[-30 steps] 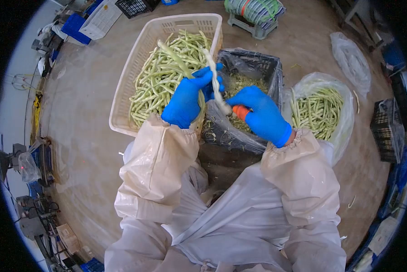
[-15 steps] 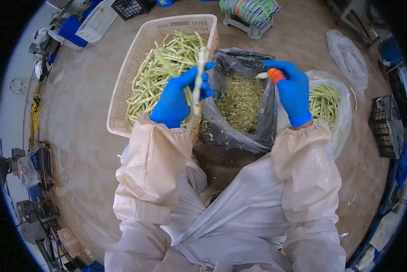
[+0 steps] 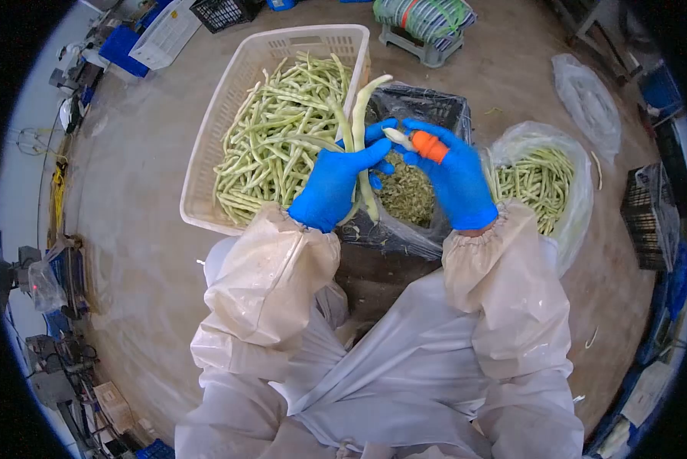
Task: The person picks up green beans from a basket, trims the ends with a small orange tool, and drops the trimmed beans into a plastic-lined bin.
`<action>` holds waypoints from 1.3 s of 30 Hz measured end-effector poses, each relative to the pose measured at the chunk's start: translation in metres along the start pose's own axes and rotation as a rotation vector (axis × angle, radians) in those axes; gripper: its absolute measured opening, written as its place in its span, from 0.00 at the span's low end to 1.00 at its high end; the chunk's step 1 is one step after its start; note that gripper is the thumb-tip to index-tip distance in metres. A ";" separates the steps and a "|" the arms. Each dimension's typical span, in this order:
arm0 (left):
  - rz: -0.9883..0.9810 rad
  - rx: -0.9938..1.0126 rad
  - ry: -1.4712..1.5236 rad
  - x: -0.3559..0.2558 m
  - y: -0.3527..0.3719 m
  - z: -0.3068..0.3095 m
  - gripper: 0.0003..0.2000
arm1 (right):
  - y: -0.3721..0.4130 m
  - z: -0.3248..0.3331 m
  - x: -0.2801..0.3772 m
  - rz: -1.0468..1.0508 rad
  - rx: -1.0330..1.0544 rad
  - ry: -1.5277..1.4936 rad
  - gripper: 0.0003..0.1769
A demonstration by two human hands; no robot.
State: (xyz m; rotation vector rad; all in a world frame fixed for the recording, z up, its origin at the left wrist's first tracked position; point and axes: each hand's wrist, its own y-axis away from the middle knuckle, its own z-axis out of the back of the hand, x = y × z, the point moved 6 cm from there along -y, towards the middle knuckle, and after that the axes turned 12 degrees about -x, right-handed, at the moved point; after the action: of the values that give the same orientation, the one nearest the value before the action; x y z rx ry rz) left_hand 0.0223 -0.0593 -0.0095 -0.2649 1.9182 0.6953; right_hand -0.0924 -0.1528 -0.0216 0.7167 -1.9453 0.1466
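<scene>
Blue-gloved L hand (image 3: 332, 183) grips a long pale bean pod (image 3: 359, 126) near-upright btwn thumb & fingers, its curved top rising above the glove, its lower end hanging below, w/ a greener pod (image 3: 340, 122) alongside. R hand (image 3: 462, 180) — fingers bent, orange cover (image 3: 430, 148) on one digit — sits just right of the pod, fingertips close to the L's. A whitish piece (image 3: 397, 138) shows at the cover's tip; bean bit or blade, can't tell, nor if R grips it. Behind: white crate (image 3: 193, 200) of beans, black lined crate (image 3: 456, 115) w/ trimmings (image 3: 408, 197).
</scene>
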 end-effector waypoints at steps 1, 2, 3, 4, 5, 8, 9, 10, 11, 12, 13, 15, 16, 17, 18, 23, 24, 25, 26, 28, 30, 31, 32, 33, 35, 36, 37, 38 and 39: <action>-0.014 -0.002 -0.019 -0.001 -0.001 0.000 0.20 | 0.002 -0.004 -0.007 -0.098 0.052 -0.104 0.13; -0.028 -0.004 -0.038 -0.002 -0.001 0.001 0.19 | 0.003 -0.005 -0.008 -0.128 0.069 -0.115 0.12; -0.042 -0.008 -0.056 -0.003 -0.001 0.001 0.19 | 0.004 -0.007 -0.009 -0.158 0.088 -0.125 0.12; -0.051 -0.003 -0.090 -0.003 -0.001 0.002 0.18 | 0.005 -0.008 -0.010 -0.188 0.107 -0.135 0.12; -0.061 0.001 -0.124 -0.002 -0.001 0.003 0.17 | 0.004 -0.007 -0.006 -0.112 0.091 0.012 0.12; -0.081 -0.003 -0.116 0.000 -0.005 0.005 0.15 | 0.002 -0.004 0.012 0.246 0.008 0.441 0.11; -0.087 -0.009 -0.096 0.000 -0.005 0.005 0.15 | 0.004 -0.004 0.022 0.450 -0.040 0.575 0.11; -0.115 -0.049 -0.155 -0.002 -0.005 0.007 0.14 | 0.010 -0.007 0.031 0.654 -0.088 0.709 0.12; -0.146 -0.089 -0.212 -0.004 -0.004 0.008 0.13 | 0.011 -0.009 0.033 0.647 -0.053 0.696 0.12; -0.176 -0.129 -0.269 -0.006 -0.003 0.010 0.12 | 0.015 -0.013 0.038 0.641 -0.018 0.682 0.13; -0.218 -0.141 -0.341 -0.007 -0.003 0.010 0.11 | 0.016 -0.016 0.040 0.634 0.016 0.668 0.13; -0.300 -0.165 -0.486 -0.006 -0.003 0.010 0.09 | 0.017 -0.019 0.032 0.757 0.078 0.784 0.13; -0.370 -0.165 -0.546 -0.007 -0.002 0.009 0.09 | 0.018 -0.020 0.029 0.818 0.109 0.842 0.12; -0.441 -0.165 -0.606 -0.006 0.000 0.009 0.08 | 0.019 -0.020 0.025 0.848 0.132 0.912 0.12; -0.511 -0.164 -0.665 -0.007 0.001 0.008 0.08 | 0.020 -0.021 0.023 0.878 0.154 0.982 0.11; -0.737 -0.188 -0.851 -0.005 0.002 0.006 0.11 | 0.019 -0.017 0.012 0.845 0.165 1.189 0.08; -0.766 -0.183 -0.852 -0.004 0.002 0.006 0.11 | 0.017 -0.017 0.012 0.821 0.175 1.197 0.08; -0.750 -0.178 -0.854 -0.002 0.001 0.007 0.11 | 0.017 -0.017 0.011 0.798 0.186 1.205 0.08; -0.734 -0.173 -0.857 -0.001 0.001 0.008 0.11 | 0.018 -0.017 0.012 0.801 0.196 1.211 0.08; -0.742 -0.167 -0.864 0.003 -0.003 0.010 0.11 | 0.020 -0.019 0.013 0.809 0.217 1.223 0.08; -0.785 -0.168 -0.872 0.006 -0.003 0.011 0.11 | 0.020 -0.019 0.010 0.820 0.203 1.229 0.07; -0.783 -0.164 -0.876 0.006 -0.002 0.010 0.10 | 0.020 -0.019 0.009 0.826 0.194 1.233 0.07; -0.782 -0.161 -0.880 0.006 0.000 0.009 0.10 | 0.021 -0.018 0.010 0.830 0.139 1.194 0.07; -0.781 -0.158 -0.883 0.002 0.002 0.006 0.10 | 0.022 -0.017 0.010 0.833 0.085 1.154 0.06; -0.538 -0.140 -0.691 -0.001 -0.002 0.006 0.09 | 0.016 -0.012 0.011 0.690 0.007 0.980 0.05; -0.419 -0.131 -0.593 -0.002 -0.003 0.006 0.09 | 0.009 -0.007 0.010 0.545 -0.014 0.845 0.05; -0.353 -0.155 -0.501 -0.005 -0.003 0.007 0.09 | 0.004 -0.004 0.007 0.401 -0.034 0.710 0.05; -0.287 -0.176 -0.411 -0.008 -0.004 0.008 0.10 | 0.004 -0.004 0.006 0.400 -0.030 0.673 0.05; -0.220 -0.196 -0.321 -0.009 -0.005 0.009 0.10 | 0.003 -0.005 0.004 0.399 -0.026 0.636 0.05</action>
State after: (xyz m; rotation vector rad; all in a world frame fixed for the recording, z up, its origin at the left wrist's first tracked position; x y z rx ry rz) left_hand 0.0357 -0.0587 -0.0058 -0.4518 1.4927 0.7305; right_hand -0.0917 -0.1505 -0.0150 0.2083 -1.4443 0.5259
